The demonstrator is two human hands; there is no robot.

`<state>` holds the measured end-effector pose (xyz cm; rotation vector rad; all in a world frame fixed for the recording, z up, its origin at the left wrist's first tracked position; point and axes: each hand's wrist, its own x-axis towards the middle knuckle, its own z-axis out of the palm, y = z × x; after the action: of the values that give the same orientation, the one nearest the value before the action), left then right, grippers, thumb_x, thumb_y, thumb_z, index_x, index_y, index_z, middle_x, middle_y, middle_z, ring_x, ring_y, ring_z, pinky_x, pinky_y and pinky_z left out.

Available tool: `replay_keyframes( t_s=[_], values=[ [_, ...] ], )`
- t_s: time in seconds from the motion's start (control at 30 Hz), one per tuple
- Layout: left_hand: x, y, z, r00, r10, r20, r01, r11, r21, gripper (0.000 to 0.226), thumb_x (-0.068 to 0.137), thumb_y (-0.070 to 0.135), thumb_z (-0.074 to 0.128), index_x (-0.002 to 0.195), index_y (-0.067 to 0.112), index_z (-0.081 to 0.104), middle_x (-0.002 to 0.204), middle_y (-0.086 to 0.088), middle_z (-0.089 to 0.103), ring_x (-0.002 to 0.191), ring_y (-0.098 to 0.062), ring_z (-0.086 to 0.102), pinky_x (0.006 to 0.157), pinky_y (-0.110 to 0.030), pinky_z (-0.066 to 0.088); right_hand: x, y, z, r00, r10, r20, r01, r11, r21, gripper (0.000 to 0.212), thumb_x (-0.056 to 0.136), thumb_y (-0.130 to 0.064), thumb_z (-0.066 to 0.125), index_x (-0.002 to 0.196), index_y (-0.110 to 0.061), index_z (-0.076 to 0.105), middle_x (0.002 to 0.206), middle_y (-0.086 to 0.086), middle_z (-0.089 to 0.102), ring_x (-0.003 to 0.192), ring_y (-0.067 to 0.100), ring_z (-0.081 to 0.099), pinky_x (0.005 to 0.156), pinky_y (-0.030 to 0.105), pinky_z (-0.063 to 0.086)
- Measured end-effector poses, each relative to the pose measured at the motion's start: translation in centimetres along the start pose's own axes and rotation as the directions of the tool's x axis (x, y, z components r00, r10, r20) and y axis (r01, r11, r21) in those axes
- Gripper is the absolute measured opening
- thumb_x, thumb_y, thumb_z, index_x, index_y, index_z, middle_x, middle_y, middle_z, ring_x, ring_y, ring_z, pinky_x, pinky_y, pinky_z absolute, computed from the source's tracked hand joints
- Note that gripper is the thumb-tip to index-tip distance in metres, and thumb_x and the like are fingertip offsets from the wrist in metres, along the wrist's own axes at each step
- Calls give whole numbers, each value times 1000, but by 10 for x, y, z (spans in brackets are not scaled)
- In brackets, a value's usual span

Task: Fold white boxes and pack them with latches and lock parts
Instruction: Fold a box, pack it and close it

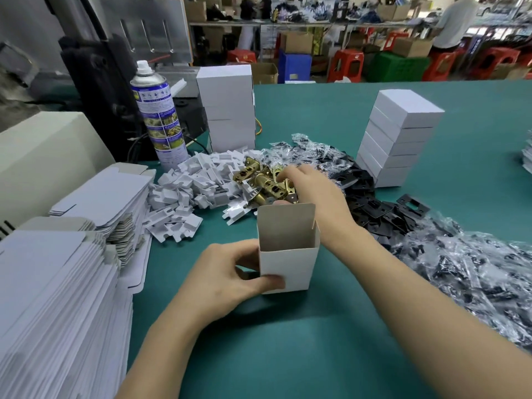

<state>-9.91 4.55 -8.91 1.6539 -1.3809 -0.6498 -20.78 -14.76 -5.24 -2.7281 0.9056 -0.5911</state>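
An open white box (288,263) stands upright on the green table (288,341), its top flap raised at the back. My left hand (230,277) grips the box at its left side, thumb across the front. Behind the box lies a small heap of brass latches (264,182). My right hand (311,191) reaches over that heap, its fingers curled on a brass latch. Black lock plates (374,211) and clear bags of parts (475,269) spread to the right.
Flat unfolded boxes (57,283) are stacked at the left. White card inserts (187,191) lie in a pile beyond them. A spray can (158,116) stands at the back left. Two stacks of closed white boxes (397,139) rise behind the parts.
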Motion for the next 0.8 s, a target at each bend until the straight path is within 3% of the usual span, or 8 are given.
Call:
replay_keyframes(
  t_s=[0.1, 0.23, 0.4, 0.57, 0.63, 0.7, 0.8],
  values=[
    [0, 0, 0, 999, -34, 6, 34, 999, 9, 35, 74, 43, 84, 108, 49, 76, 101, 22, 79, 97, 2, 74, 85, -24, 58, 11, -1, -4, 993, -114, -25, 113, 993, -46, 28, 92, -33, 73, 113, -17, 65, 103, 2, 66, 96, 27, 58, 67, 35, 33],
    [0, 1, 0, 998, -58, -1, 58, 998, 21, 35, 74, 43, 83, 108, 45, 76, 100, 22, 79, 98, 3, 74, 93, -37, 59, 27, -4, -17, 962, -191, -195, 192, 981, -16, 18, 97, -26, 68, 103, -8, 71, 98, 6, 71, 93, 28, 63, 76, 38, 44],
    [-2, 2, 0, 996, -91, -1, 91, 996, 21, 34, 76, 39, 85, 109, 43, 77, 101, 23, 79, 99, 4, 73, 95, -39, 59, 44, -14, -50, 947, -127, -295, 155, 985, 73, 22, 99, -29, 68, 105, -9, 74, 97, 4, 74, 88, 20, 66, 85, 42, 53],
    [-1, 3, 0, 995, -95, -14, 96, 995, 31, 35, 76, 40, 85, 110, 43, 77, 100, 26, 78, 97, 7, 73, 94, -37, 59, 29, -32, -110, 872, -3, -490, 215, 901, 376, 19, 100, -26, 66, 108, -10, 71, 92, 4, 73, 80, 20, 70, 70, 36, 59],
    [-1, 3, 0, 995, -99, -17, 99, 995, 19, 36, 75, 42, 84, 110, 45, 77, 100, 25, 78, 97, 6, 73, 94, -38, 59, 13, -36, -134, 878, 19, -479, 269, 808, 524, 18, 101, -28, 65, 105, -11, 70, 91, 5, 74, 78, 19, 71, 65, 32, 60],
    [-1, 3, 0, 995, -101, -19, 101, 995, 6, 37, 74, 45, 83, 110, 47, 76, 101, 24, 78, 98, 4, 73, 95, -40, 58, -6, -37, -147, 926, 22, -376, 247, 719, 650, 16, 101, -27, 65, 99, -12, 71, 89, 7, 75, 76, 20, 72, 65, 31, 60],
    [-1, 4, 1, 995, -95, -24, 95, 996, -1, 41, 70, 53, 80, 110, 48, 76, 101, 23, 79, 97, 2, 74, 94, -40, 59, -31, -31, -143, 972, 32, -234, 139, 722, 678, 12, 98, -24, 66, 94, -16, 73, 86, 7, 76, 73, 19, 71, 66, 30, 61]
  ],
)
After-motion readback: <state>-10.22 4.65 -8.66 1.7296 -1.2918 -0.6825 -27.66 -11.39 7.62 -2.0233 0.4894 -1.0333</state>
